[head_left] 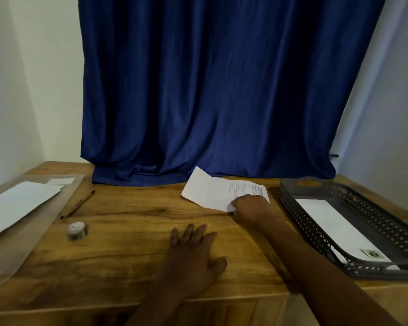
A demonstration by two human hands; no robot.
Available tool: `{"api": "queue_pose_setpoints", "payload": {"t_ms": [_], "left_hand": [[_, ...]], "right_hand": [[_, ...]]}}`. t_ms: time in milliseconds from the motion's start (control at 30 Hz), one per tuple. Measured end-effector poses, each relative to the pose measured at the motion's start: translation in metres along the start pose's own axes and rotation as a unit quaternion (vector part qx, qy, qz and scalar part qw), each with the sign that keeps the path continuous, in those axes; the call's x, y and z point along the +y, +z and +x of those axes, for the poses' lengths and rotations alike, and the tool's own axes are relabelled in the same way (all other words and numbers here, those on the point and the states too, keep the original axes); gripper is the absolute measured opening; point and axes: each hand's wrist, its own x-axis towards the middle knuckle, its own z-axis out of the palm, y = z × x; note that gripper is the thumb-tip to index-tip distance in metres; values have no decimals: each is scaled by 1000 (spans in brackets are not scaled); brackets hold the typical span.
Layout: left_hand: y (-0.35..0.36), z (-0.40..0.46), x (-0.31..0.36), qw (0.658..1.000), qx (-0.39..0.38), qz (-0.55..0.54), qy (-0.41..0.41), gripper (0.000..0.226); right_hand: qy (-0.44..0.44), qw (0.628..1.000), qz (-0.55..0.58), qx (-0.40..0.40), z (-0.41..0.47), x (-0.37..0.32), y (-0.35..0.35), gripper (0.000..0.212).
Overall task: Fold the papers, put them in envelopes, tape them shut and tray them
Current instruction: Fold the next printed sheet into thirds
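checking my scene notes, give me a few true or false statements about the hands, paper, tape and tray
1. The right hand grips the printed paper. True.
2. The left hand holds the tape roll. False: it lies flat on the table, apart from the roll.
3. The tray holds a white envelope. True.
4. The pencil lies in the tray. False: it lies on the table, left of the paper.

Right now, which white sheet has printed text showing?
The folded paper under the right hand, mid-table by the curtain. The envelope in the tray and the blank sheets at far left show none.
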Motion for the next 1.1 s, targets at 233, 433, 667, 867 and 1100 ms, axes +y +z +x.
{"api": "queue_pose_setpoints", "payload": {"t_ms": [233, 433, 667, 867, 1100], "left_hand": [[0, 0, 0, 1000, 6, -6, -1, 81], [1, 1, -1, 999, 24, -23, 0, 84], [-18, -9, 5, 972, 214, -93, 25, 53], [-39, -36, 3, 917, 364, -122, 108, 35], [-61, -48, -44, 991, 128, -43, -4, 66]], "right_hand": [[6, 995, 13, 100, -7, 5, 3, 24], [-15, 993, 33, 113, -26, 6, 3, 24], [-81, 978, 58, 183, -79, -12, -8, 24], [-168, 947, 171, 215, -148, -42, -9, 20], [-262, 916, 275, 128, -185, -57, -8, 34]]}}
